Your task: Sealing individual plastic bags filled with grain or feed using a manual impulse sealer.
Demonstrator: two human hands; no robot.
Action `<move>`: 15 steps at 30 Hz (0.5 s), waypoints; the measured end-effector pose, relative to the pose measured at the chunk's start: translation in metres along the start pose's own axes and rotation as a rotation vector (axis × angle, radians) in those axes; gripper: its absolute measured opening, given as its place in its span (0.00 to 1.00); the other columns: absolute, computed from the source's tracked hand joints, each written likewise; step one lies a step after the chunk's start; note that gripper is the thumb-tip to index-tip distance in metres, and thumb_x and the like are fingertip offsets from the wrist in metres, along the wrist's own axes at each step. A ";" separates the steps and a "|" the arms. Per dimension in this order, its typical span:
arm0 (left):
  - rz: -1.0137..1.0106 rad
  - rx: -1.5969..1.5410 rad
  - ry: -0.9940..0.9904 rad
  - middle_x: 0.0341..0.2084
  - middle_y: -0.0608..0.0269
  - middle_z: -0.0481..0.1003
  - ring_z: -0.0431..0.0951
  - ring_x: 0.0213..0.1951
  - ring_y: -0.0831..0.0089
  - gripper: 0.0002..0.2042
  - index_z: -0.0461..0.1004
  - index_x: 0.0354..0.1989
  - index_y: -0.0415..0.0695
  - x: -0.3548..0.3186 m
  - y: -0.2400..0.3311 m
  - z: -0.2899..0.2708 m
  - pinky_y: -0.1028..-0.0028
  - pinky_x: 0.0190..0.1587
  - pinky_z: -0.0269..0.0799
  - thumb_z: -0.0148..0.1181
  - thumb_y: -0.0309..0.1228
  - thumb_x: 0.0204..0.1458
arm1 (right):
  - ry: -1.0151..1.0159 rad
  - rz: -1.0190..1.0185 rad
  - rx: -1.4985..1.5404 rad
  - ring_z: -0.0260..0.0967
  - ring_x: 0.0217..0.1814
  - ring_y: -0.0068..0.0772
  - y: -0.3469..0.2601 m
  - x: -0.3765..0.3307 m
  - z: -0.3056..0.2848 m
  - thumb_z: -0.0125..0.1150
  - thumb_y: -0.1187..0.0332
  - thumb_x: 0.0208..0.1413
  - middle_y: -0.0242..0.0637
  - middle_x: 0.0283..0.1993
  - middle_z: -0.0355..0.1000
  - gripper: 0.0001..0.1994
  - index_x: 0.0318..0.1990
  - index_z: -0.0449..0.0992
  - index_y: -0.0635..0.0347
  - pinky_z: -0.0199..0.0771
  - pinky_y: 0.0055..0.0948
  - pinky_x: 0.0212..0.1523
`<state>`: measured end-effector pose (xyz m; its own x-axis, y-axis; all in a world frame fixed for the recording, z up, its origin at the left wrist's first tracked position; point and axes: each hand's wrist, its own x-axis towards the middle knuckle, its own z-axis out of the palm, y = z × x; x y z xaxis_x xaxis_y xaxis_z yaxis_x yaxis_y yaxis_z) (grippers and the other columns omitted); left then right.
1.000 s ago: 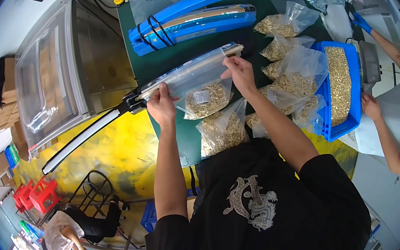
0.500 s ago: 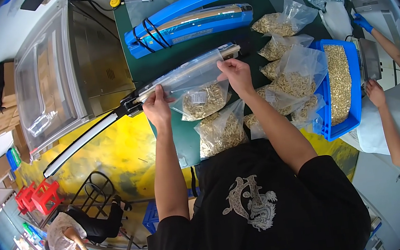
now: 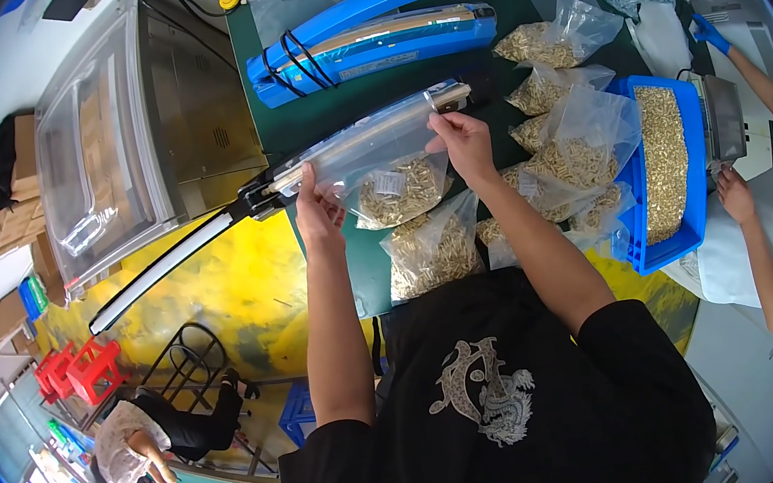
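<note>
A clear plastic bag [image 3: 400,193] of small brass-coloured metal pieces, with a white label, lies at the table's near side. Its flat top is stretched across the bed of a long hand sealer [image 3: 280,179], whose arm is swung out to the lower left. My left hand [image 3: 318,219] pinches the left side of the bag's mouth, its other fingers curled below. At the right end of the sealer, my right hand [image 3: 464,145] grips the opposite corner between thumb and fingers. Just below sits another filled bag [image 3: 433,250].
Several filled bags [image 3: 579,155] lie right of my arms, beside a blue bin [image 3: 640,249] of brass-coloured pieces. Behind is a blue sealer [image 3: 364,56] bound with black cord. A metal machine [image 3: 207,119] stands left. A co-worker's hand [image 3: 735,194] is at far right.
The fingers of my left hand have curled in under the bag's edge. My right hand keeps its grip on the corner. The whole view has shifted slightly.
</note>
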<state>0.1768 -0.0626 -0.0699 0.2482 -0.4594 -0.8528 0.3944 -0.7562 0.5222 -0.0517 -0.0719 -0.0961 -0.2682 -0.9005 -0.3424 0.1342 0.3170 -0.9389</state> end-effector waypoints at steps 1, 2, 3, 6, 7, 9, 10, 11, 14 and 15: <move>0.003 0.003 0.004 0.25 0.68 0.72 0.69 0.32 0.72 0.28 0.73 0.35 0.46 -0.001 -0.002 -0.003 0.69 0.44 0.58 0.57 0.62 0.43 | 0.008 -0.002 0.018 0.71 0.22 0.21 0.000 -0.001 0.001 0.61 0.63 0.56 0.32 0.23 0.74 0.13 0.33 0.77 0.68 0.67 0.17 0.26; 0.037 -0.042 0.021 0.24 0.67 0.72 0.69 0.32 0.72 0.28 0.73 0.35 0.46 -0.001 -0.006 -0.007 0.69 0.44 0.59 0.56 0.62 0.44 | 0.007 -0.001 0.025 0.71 0.22 0.21 0.000 -0.001 0.002 0.61 0.63 0.56 0.32 0.23 0.74 0.13 0.33 0.77 0.68 0.67 0.17 0.26; 0.073 -0.087 0.038 0.24 0.67 0.71 0.69 0.32 0.72 0.28 0.72 0.34 0.45 -0.002 -0.010 -0.013 0.69 0.45 0.59 0.55 0.62 0.44 | 0.027 -0.008 0.015 0.71 0.22 0.20 0.000 -0.002 0.004 0.61 0.63 0.56 0.32 0.23 0.74 0.13 0.32 0.77 0.68 0.67 0.17 0.26; 0.134 -0.212 0.252 0.21 0.68 0.70 0.69 0.30 0.73 0.27 0.72 0.27 0.45 -0.009 -0.018 -0.037 0.70 0.40 0.62 0.51 0.61 0.48 | 0.044 -0.010 0.023 0.71 0.22 0.20 0.002 -0.001 0.002 0.61 0.63 0.55 0.32 0.24 0.74 0.13 0.32 0.77 0.68 0.67 0.17 0.25; 0.230 -0.291 0.281 0.19 0.68 0.70 0.69 0.28 0.74 0.26 0.71 0.24 0.46 -0.003 -0.019 -0.060 0.71 0.37 0.63 0.49 0.60 0.50 | 0.030 -0.005 0.031 0.70 0.22 0.19 0.003 -0.002 0.003 0.61 0.63 0.55 0.31 0.24 0.74 0.13 0.32 0.77 0.68 0.67 0.17 0.25; 0.470 -0.449 0.260 0.14 0.65 0.68 0.68 0.22 0.73 0.27 0.69 0.19 0.46 0.014 -0.002 -0.128 0.74 0.25 0.63 0.43 0.58 0.54 | 0.030 -0.019 0.039 0.70 0.22 0.19 0.007 0.000 0.007 0.61 0.63 0.55 0.31 0.24 0.74 0.13 0.32 0.77 0.68 0.67 0.17 0.25; 0.590 -0.480 0.078 0.12 0.64 0.67 0.68 0.20 0.71 0.28 0.67 0.16 0.46 0.012 0.013 -0.164 0.73 0.22 0.63 0.43 0.58 0.55 | 0.028 -0.035 0.028 0.70 0.22 0.19 0.009 0.001 0.004 0.61 0.63 0.56 0.31 0.24 0.74 0.13 0.32 0.77 0.68 0.67 0.17 0.25; 0.667 -0.589 0.322 0.14 0.61 0.69 0.69 0.21 0.68 0.30 0.67 0.18 0.45 0.012 0.037 -0.183 0.72 0.25 0.67 0.42 0.61 0.53 | 0.034 -0.033 0.035 0.70 0.22 0.19 0.010 0.000 0.006 0.61 0.63 0.56 0.31 0.24 0.74 0.13 0.32 0.77 0.68 0.67 0.17 0.25; 0.643 -0.978 0.422 0.48 0.45 0.67 0.71 0.45 0.49 0.49 0.48 0.62 0.37 -0.010 0.118 -0.232 0.53 0.50 0.69 0.50 0.67 0.43 | 0.049 -0.027 0.026 0.70 0.22 0.19 0.008 0.000 0.003 0.61 0.63 0.56 0.31 0.25 0.74 0.13 0.32 0.77 0.68 0.67 0.17 0.25; 0.667 -1.033 0.369 0.50 0.42 0.66 0.70 0.48 0.47 0.49 0.50 0.62 0.36 -0.016 0.132 -0.242 0.51 0.52 0.66 0.49 0.69 0.43 | 0.039 -0.025 0.022 0.70 0.22 0.19 0.009 0.000 0.003 0.61 0.63 0.56 0.31 0.25 0.74 0.13 0.32 0.77 0.68 0.67 0.17 0.25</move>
<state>0.4389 -0.0422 0.0141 0.8259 -0.3264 -0.4598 0.5580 0.3559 0.7497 -0.0477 -0.0701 -0.1040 -0.3088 -0.8955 -0.3205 0.1474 0.2878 -0.9463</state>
